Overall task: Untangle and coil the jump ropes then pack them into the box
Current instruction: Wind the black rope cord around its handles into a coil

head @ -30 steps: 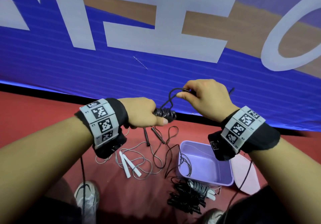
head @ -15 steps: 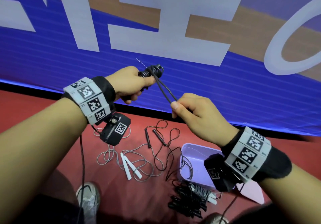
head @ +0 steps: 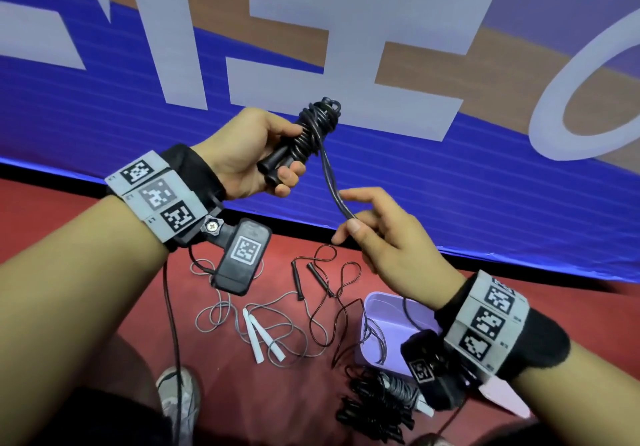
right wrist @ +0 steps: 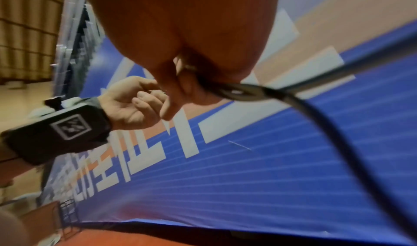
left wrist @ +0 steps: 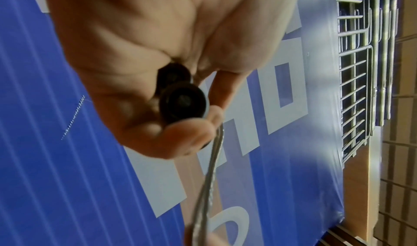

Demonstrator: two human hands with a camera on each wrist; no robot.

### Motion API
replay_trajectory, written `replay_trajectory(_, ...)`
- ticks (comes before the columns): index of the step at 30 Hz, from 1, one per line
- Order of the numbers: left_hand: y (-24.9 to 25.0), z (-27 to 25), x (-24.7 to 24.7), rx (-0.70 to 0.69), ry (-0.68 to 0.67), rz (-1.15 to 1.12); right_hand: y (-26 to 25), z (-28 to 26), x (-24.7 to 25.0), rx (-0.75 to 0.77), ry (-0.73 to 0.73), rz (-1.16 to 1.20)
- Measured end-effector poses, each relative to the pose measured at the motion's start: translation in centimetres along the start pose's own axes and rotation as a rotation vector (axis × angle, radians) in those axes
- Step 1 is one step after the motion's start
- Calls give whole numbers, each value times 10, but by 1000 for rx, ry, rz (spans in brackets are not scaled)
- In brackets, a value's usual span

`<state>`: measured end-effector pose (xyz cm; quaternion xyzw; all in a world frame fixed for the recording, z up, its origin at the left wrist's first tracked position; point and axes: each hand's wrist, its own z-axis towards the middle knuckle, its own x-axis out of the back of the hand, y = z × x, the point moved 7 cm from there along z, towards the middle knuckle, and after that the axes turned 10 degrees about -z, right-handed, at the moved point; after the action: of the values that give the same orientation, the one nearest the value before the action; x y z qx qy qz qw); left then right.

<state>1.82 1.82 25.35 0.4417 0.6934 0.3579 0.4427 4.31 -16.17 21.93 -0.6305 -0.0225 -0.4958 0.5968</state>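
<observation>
My left hand grips a black jump rope, its two handles side by side with cord wound around them; the handle butts face the left wrist camera. A doubled tail of cord hangs down to my right hand, which pinches its end loop between thumb and fingers. On the red floor lie a loose black rope and a grey rope with white handles. The lilac box stands partly hidden by my right wrist.
Coiled black and grey ropes lie in front of the box. The pink lid lies right of it. A blue banner wall stands behind. My shoe is at the lower left. A metal rack shows beyond.
My left hand has turned palm-up with the rope bundle. My right hand slid down the doubled cord to its end loop and dropped lower and to the right.
</observation>
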Motion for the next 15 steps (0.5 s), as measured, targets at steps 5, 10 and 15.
replay_trajectory(5, -5, -13, -17, -21, -114, 40, 23, 7, -9, -72, -196, 176)
replay_trajectory(10, -42, -30, -61, 163, -393, 258, 38, 15, -8, -143, -270, 13)
replay_trajectory(15, -80, -31, -74, 248, -532, 579, 49, 25, -5, -127, -330, -138)
